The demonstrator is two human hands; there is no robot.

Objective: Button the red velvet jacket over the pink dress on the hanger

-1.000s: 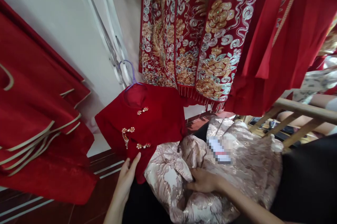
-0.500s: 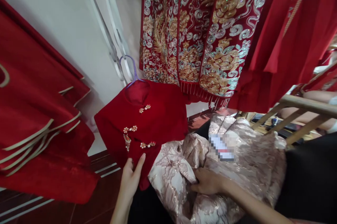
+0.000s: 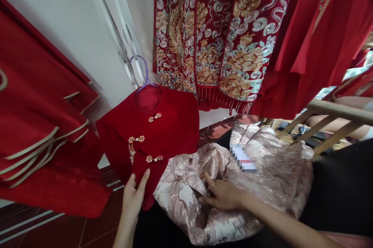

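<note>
A dark red jacket (image 3: 175, 131) with a round collar and jewelled flower fastenings hangs on a purple hanger (image 3: 146, 70). My left hand (image 3: 134, 193) grips its lower front, thumb on top and the other fingers partly hidden. On my lap lies a shiny pale pink and white brocade garment (image 3: 268, 189), bunched into folds on its left side. Over those folds my right hand (image 3: 225, 195) rests with its fingers apart, touching the cloth. A blurred white tag (image 3: 244, 158) sits on the brocade.
Red garments with cream trim (image 3: 43, 124) hang at the left. A red panel embroidered with gold flowers (image 3: 241, 46) hangs above, beside plain red cloth (image 3: 314, 54). White metal bars (image 3: 116, 19) stand by the wall. A wooden rail (image 3: 340, 112) is at the right.
My right hand has loosened from a pinch on the brocade folds, its fingers now spread. My left hand and the red jacket have shifted slightly left in view.
</note>
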